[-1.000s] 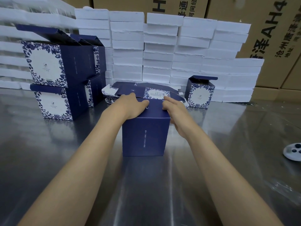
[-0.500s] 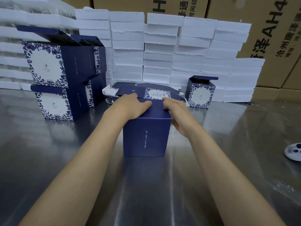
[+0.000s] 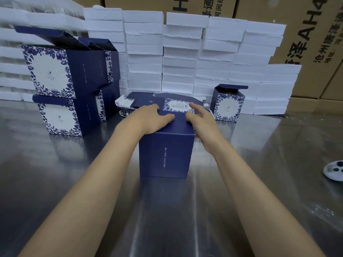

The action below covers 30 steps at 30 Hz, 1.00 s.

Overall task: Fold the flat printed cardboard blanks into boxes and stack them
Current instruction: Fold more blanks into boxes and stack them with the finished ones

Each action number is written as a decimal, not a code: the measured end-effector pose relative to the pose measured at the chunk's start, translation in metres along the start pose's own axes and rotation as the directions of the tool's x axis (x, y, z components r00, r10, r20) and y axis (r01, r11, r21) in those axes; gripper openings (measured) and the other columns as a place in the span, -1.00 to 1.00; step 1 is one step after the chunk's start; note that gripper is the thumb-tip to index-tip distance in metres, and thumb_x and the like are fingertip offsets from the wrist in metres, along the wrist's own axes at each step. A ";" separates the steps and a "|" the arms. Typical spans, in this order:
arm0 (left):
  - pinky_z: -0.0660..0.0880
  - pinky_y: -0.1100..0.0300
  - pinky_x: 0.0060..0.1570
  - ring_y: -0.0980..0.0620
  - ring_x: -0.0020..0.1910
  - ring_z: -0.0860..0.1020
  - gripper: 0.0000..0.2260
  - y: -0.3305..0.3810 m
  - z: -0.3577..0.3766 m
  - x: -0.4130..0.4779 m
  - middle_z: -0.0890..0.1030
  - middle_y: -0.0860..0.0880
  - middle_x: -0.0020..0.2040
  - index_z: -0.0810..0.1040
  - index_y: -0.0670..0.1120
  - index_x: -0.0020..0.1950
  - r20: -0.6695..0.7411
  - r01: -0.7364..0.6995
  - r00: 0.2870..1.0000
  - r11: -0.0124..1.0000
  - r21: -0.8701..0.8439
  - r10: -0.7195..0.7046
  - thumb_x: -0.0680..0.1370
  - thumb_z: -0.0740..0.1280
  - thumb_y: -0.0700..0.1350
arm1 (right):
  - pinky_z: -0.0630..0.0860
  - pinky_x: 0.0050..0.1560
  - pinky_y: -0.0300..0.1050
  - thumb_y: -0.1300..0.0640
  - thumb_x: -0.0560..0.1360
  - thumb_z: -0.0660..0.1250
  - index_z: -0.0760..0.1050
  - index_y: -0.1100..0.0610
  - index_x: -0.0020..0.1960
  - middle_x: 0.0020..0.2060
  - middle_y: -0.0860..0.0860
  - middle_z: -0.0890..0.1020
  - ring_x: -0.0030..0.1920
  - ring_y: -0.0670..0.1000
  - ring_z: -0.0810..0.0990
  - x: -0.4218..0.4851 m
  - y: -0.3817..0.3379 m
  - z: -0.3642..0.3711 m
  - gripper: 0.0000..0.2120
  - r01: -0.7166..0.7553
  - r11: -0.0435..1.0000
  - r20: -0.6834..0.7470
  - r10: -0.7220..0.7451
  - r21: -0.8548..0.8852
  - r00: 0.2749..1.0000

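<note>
A navy blue box [image 3: 165, 154] stands folded on the steel table [image 3: 55, 173] in front of me. My left hand [image 3: 148, 118] lies flat on its top panel, fingers stretched toward the far edge. My right hand [image 3: 201, 119] is at the box's top right corner, thumb on the top face and fingers spread and lifted over the far edge. Just behind the box lies a low pile of flat printed blanks [image 3: 157, 103]. Finished boxes [image 3: 61, 80] with floral white fronts are stacked two high at the left.
One small folded box [image 3: 228, 104] with its lid up stands at the right, before a wall of white foam trays [image 3: 185, 58]. Brown shipping cartons [image 3: 306, 43] rise behind. A white round object [image 3: 334, 170] lies at the table's right edge.
My right hand has opened, its fingers lifting and spreading above the box's far edge. My left hand stays pressed on the top. The box has barely moved.
</note>
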<state>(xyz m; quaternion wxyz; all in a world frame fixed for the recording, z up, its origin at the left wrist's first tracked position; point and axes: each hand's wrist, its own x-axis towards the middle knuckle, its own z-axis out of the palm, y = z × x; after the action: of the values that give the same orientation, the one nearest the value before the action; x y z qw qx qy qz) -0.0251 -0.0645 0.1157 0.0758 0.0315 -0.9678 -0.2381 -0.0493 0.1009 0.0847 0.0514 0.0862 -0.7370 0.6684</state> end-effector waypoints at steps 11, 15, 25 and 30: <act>0.28 0.15 0.10 -0.07 0.37 0.38 -0.37 0.001 -0.001 0.001 0.37 -0.03 0.45 0.28 0.00 0.49 0.020 -0.015 1.000 1.000 0.003 0.015 0.52 0.19 0.31 | 0.39 -0.26 -0.19 0.18 0.51 0.25 0.42 0.02 0.26 -0.21 0.00 0.51 -0.28 -0.07 0.50 0.001 -0.003 0.002 -0.67 0.032 0.999 -0.059 -0.034 -0.041 0.998; 0.28 0.15 0.10 -0.06 0.37 0.38 -0.36 0.001 -0.002 0.001 0.37 -0.03 0.45 0.28 0.01 0.49 0.037 -0.032 0.999 0.999 -0.001 0.032 0.52 0.18 0.32 | 0.36 -0.32 -0.19 0.18 0.50 0.26 0.47 0.03 0.15 -0.26 -0.01 0.49 -0.32 -0.06 0.48 0.002 -0.002 0.001 -0.77 0.041 0.997 -0.094 -0.048 -0.071 0.994; 0.29 0.15 0.37 0.15 0.37 0.36 -0.20 0.002 -0.018 -0.015 0.38 0.19 0.41 0.34 0.25 0.41 0.182 -0.334 0.915 0.929 -0.160 0.361 0.21 0.33 0.46 | 0.49 -0.38 -0.32 0.22 0.54 0.31 0.64 0.05 -0.03 -0.24 0.00 0.67 -0.35 -0.12 0.58 -0.010 -0.011 -0.034 -0.85 -0.072 0.997 0.150 0.076 -0.034 0.986; 0.26 0.10 0.34 0.00 0.44 0.30 -0.17 0.008 -0.028 -0.017 0.30 0.04 0.50 0.26 0.03 0.51 0.123 -0.233 0.968 0.962 0.139 0.217 0.34 0.32 0.39 | 0.62 -0.13 -0.18 0.03 0.52 0.37 0.61 0.04 0.10 -0.29 -0.12 0.63 -0.31 -0.10 0.58 -0.013 -0.023 -0.055 -0.81 -0.021 0.995 0.307 0.051 -0.101 0.950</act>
<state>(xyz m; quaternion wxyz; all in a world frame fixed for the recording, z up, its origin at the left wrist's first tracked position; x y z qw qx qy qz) -0.0036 -0.0684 0.1417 0.0481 -0.0860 -0.9831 -0.1546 -0.0345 0.1545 0.1106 -0.0728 0.1737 -0.7689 0.6110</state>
